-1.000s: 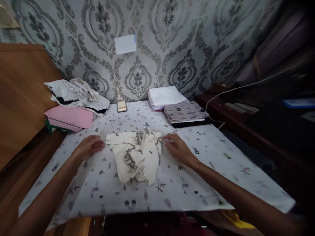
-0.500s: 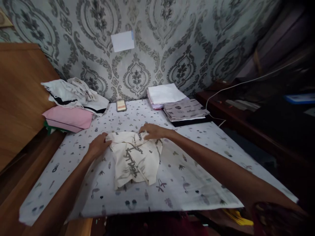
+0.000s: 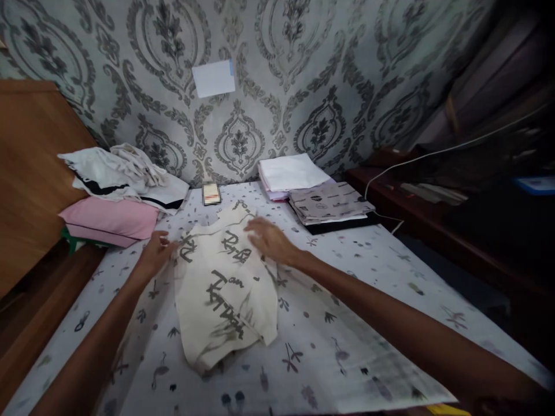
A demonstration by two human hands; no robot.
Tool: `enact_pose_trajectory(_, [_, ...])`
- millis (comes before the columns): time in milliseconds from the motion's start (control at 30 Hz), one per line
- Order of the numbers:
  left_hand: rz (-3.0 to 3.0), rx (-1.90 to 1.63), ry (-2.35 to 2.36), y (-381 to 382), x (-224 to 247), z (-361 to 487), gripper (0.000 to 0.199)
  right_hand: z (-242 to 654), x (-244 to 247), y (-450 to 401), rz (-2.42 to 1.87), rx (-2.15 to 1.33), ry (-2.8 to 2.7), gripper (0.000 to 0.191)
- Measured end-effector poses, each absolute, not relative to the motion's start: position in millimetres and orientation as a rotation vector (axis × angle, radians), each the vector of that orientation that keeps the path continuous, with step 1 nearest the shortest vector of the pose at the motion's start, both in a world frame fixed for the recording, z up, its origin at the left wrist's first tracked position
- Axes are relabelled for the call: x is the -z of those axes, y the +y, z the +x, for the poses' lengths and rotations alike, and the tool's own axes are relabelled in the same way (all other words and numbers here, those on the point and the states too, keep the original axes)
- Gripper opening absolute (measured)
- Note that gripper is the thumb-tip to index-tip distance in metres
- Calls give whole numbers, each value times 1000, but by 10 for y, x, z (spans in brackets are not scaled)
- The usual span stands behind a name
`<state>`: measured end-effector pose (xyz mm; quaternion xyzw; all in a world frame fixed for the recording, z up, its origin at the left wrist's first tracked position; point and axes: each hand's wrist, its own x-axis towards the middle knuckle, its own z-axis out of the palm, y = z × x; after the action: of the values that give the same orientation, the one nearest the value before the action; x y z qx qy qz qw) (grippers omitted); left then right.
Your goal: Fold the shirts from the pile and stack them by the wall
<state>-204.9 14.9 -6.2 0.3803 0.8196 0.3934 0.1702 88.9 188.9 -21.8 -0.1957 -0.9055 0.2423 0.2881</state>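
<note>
A cream garment (image 3: pixel 225 289) with dark handwritten-style lettering lies spread on the patterned sheet, its near edge a little wrinkled. My left hand (image 3: pixel 155 254) is at the garment's upper left edge, fingers apart and holding nothing that I can see; whether the fingertips touch the fabric is unclear. Over the upper right part of the cloth, my right hand (image 3: pixel 271 241) is slightly blurred, with its fingers loosely stretched out and no fabric gripped.
Crumpled white clothes (image 3: pixel 125 173) rest on a pink cushion-like bundle (image 3: pixel 110 221) at left. A small card-like item (image 3: pixel 211 194) lies near the wall. Folded white cloth (image 3: pixel 292 172) and grey printed cloth (image 3: pixel 329 202) are stacked at right, beside a white cable (image 3: pixel 416 151).
The garment, bunched and folded over at its top before, now lies longer and flatter, extending farther both ways. Both hands have let go of it. The view has shifted slightly.
</note>
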Motion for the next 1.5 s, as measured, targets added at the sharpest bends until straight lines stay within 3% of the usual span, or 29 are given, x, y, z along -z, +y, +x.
enact_pose_trajectory(100, [1263,-828,2390,-246,196,-1739,54,1022,182,1496,-136,-641,-2791,43])
enact_pose_trajectory(200, [1231,-508,2435,-632,182,-1369,44,1079,139,1327,-26,-550,-2990,60])
enact_pose_trajectory(300, [1188,-357,2409,-853,154,-1087,35,1095,98,1322,-131,-511,-3071,34])
enact_pose_trajectory(400, [1230,-532,2353,-908,156,-1009,31,1220,-15,1320,-237,-597,-3034,17])
enact_pose_trajectory(600, [722,-1170,1952,-935,-45,-1263,44,1922,-349,1100,-436,-1025,-2782,18])
enact_pose_trajectory(800, [679,-970,1911,-1097,-68,-1316,48,2380,-236,755,-538,-1033,-2882,17])
enact_pose_trajectory(933, [896,-730,2036,-991,42,-1585,51,2471,-277,842,-631,-1362,-2869,22])
enact_pose_trajectory(1033, [1037,-743,2252,-619,59,-1946,58,2240,-355,1223,-560,-1593,-2749,29])
enact_pose_trajectory(1100, [1127,-829,2331,-259,63,-2150,55,1872,-342,1566,-576,-1329,-2687,26])
enact_pose_trajectory(1200, [1241,-763,2489,286,91,-2274,44,1171,-213,2084,-1101,-711,-2626,21])
enact_pose_trajectory(1367, [1335,-338,2524,685,132,-2242,23,414,72,2669,-1433,-614,-2530,22])
enact_pose_trajectory(1500, [1434,-358,2600,604,72,-2408,19,282,205,2822,-1332,-589,-2495,17])
